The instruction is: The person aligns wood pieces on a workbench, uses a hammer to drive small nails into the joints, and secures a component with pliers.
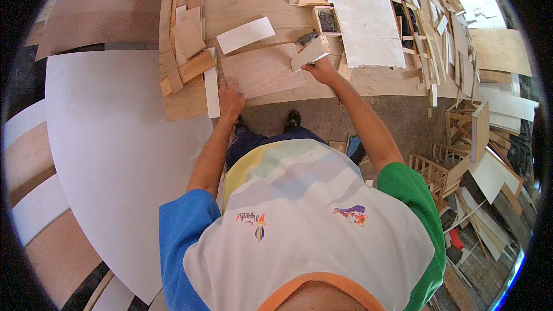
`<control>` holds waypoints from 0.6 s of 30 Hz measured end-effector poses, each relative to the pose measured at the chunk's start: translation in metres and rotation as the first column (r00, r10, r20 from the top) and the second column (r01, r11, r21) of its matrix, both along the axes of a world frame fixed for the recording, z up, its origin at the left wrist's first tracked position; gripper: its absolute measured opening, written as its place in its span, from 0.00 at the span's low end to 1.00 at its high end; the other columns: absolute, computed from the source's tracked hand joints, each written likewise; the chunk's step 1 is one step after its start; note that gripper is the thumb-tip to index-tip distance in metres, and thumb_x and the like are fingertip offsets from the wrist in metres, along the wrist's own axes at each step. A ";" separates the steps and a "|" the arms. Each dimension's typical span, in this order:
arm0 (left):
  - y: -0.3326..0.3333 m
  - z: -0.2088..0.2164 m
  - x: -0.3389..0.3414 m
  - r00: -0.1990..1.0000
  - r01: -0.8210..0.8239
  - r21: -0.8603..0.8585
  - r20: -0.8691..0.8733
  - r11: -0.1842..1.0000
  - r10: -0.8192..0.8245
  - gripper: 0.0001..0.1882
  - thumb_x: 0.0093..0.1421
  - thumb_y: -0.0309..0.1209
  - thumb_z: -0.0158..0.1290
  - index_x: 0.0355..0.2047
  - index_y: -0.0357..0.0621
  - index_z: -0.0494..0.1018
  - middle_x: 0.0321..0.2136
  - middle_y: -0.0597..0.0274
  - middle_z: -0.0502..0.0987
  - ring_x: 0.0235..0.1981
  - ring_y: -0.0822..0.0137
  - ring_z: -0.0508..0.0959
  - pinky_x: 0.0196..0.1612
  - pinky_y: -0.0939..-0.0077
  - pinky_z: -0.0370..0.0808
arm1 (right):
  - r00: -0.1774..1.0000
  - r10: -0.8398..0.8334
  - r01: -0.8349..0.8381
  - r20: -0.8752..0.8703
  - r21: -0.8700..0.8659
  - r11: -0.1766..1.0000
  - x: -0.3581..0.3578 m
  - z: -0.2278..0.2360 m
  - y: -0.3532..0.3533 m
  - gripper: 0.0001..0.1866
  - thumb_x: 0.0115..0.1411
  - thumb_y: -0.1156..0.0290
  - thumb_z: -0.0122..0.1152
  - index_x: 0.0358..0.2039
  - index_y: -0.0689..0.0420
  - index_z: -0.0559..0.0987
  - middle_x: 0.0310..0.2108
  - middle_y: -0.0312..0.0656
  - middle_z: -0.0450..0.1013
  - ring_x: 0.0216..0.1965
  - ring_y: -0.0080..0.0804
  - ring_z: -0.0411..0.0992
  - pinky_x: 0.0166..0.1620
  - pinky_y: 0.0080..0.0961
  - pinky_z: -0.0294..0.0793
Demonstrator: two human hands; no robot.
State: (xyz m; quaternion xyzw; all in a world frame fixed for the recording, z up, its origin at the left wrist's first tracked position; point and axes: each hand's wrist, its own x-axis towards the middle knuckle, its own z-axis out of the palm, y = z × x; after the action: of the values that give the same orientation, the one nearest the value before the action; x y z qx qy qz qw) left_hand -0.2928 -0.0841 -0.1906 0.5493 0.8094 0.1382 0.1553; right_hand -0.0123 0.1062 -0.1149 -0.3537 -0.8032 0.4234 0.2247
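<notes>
My right hand [323, 71] grips a small wooden box-like piece [311, 53] with a pale face, tilted over the right end of a thin plywood panel [265, 70]. My left hand [232, 101] rests at the panel's near left corner, fingers stretched out on the wood. Just left of it lies a narrow white strip [212, 89], whose near end juts past the bench edge. Behind the held piece is a dark grey object [307, 37], partly hidden, its kind unclear. A small open wooden box [316, 18] with dark bits inside stands beyond it.
The workbench [271, 97] carries a white offcut [246, 34], stacked wood scraps [189, 37] at left and a long white board [363, 17] at right. A large white sheet [109, 155] lies left of me. Wooden frames [440, 164] and scraps crowd the right side.
</notes>
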 end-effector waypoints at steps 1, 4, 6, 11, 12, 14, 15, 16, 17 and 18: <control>-0.001 0.000 -0.001 1.000 -0.004 -0.003 0.006 1.000 0.004 0.37 0.47 0.35 0.62 0.58 0.47 0.63 0.57 0.35 0.59 0.57 0.40 0.61 0.58 0.54 0.61 | 1.000 0.007 -0.007 0.002 0.024 1.000 -0.001 0.001 0.000 0.25 0.45 0.81 0.68 0.45 0.57 0.71 0.45 0.42 0.68 0.49 0.37 0.67 0.51 0.33 0.68; -0.002 0.005 -0.002 0.999 0.014 -0.006 0.037 1.000 -0.014 0.38 0.48 0.35 0.62 0.60 0.48 0.61 0.58 0.35 0.58 0.57 0.40 0.61 0.59 0.55 0.61 | 1.000 0.015 -0.016 0.015 0.054 0.998 0.000 0.000 0.004 0.26 0.44 0.81 0.69 0.45 0.57 0.72 0.44 0.42 0.69 0.48 0.36 0.68 0.51 0.33 0.69; -0.003 0.006 0.000 1.000 0.012 -0.010 0.021 1.000 -0.012 0.37 0.49 0.35 0.61 0.60 0.49 0.61 0.59 0.35 0.57 0.58 0.40 0.61 0.59 0.55 0.62 | 0.999 0.005 -0.006 0.032 0.023 1.000 0.000 -0.001 0.008 0.26 0.43 0.81 0.70 0.44 0.57 0.72 0.43 0.41 0.70 0.47 0.36 0.69 0.51 0.33 0.69; -0.004 0.006 -0.001 1.000 0.020 -0.024 -0.010 1.000 -0.020 0.37 0.50 0.36 0.60 0.61 0.50 0.60 0.59 0.35 0.57 0.57 0.41 0.62 0.58 0.56 0.62 | 0.999 -0.024 0.020 -0.045 -0.094 0.995 0.003 0.004 0.013 0.26 0.43 0.80 0.71 0.44 0.57 0.72 0.43 0.39 0.72 0.47 0.33 0.70 0.50 0.31 0.71; -0.004 0.004 -0.001 0.999 0.024 -0.022 -0.025 0.999 -0.024 0.37 0.51 0.36 0.60 0.61 0.50 0.60 0.59 0.35 0.57 0.57 0.41 0.62 0.58 0.56 0.62 | 0.998 -0.037 0.032 -0.043 -0.116 0.993 0.003 0.006 0.013 0.26 0.43 0.79 0.72 0.44 0.57 0.73 0.43 0.39 0.72 0.47 0.32 0.71 0.50 0.31 0.71; -0.004 0.003 -0.001 0.999 0.028 -0.034 -0.030 0.999 -0.029 0.38 0.51 0.36 0.60 0.61 0.50 0.59 0.59 0.36 0.56 0.57 0.40 0.62 0.58 0.56 0.63 | 0.997 -0.074 0.077 0.031 -0.110 0.991 0.005 0.004 0.017 0.25 0.44 0.79 0.71 0.44 0.57 0.73 0.44 0.39 0.72 0.47 0.31 0.70 0.50 0.30 0.71; -0.003 0.005 -0.001 0.999 0.030 -0.048 -0.019 0.998 -0.030 0.38 0.50 0.36 0.60 0.61 0.50 0.59 0.60 0.36 0.55 0.57 0.39 0.61 0.58 0.56 0.63 | 0.993 -0.094 0.101 0.068 -0.105 0.989 0.006 0.002 0.019 0.25 0.45 0.78 0.71 0.44 0.57 0.73 0.45 0.40 0.72 0.48 0.31 0.70 0.50 0.30 0.72; -0.002 0.006 0.000 0.999 0.031 -0.062 -0.009 0.998 -0.032 0.38 0.50 0.36 0.60 0.61 0.51 0.58 0.61 0.36 0.53 0.57 0.38 0.61 0.58 0.56 0.63 | 0.992 -0.113 0.120 0.059 -0.133 0.984 0.008 -0.006 0.023 0.24 0.47 0.79 0.70 0.46 0.58 0.72 0.45 0.40 0.72 0.48 0.31 0.70 0.50 0.31 0.71; -0.002 0.005 -0.001 0.999 0.031 -0.045 -0.007 0.998 -0.032 0.38 0.50 0.36 0.60 0.61 0.51 0.58 0.61 0.36 0.53 0.57 0.38 0.61 0.58 0.56 0.63 | 0.990 -0.131 0.138 0.050 -0.160 0.977 0.008 -0.011 0.026 0.24 0.48 0.79 0.68 0.47 0.58 0.71 0.46 0.40 0.72 0.48 0.31 0.70 0.51 0.31 0.71; -0.003 0.003 -0.001 0.999 0.032 -0.029 -0.005 0.999 -0.032 0.38 0.50 0.36 0.60 0.61 0.51 0.59 0.61 0.36 0.53 0.58 0.38 0.61 0.58 0.56 0.63 | 0.988 -0.150 0.156 0.041 -0.186 0.970 0.009 -0.016 0.029 0.24 0.50 0.79 0.67 0.48 0.58 0.70 0.46 0.40 0.72 0.49 0.32 0.70 0.51 0.31 0.71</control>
State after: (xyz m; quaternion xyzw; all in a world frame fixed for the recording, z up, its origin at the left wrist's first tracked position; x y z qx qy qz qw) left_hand -0.2936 -0.0867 -0.1872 0.5603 0.8027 0.1228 0.1632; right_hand -0.0035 0.1348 -0.1305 -0.4400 -0.7326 0.4744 0.2112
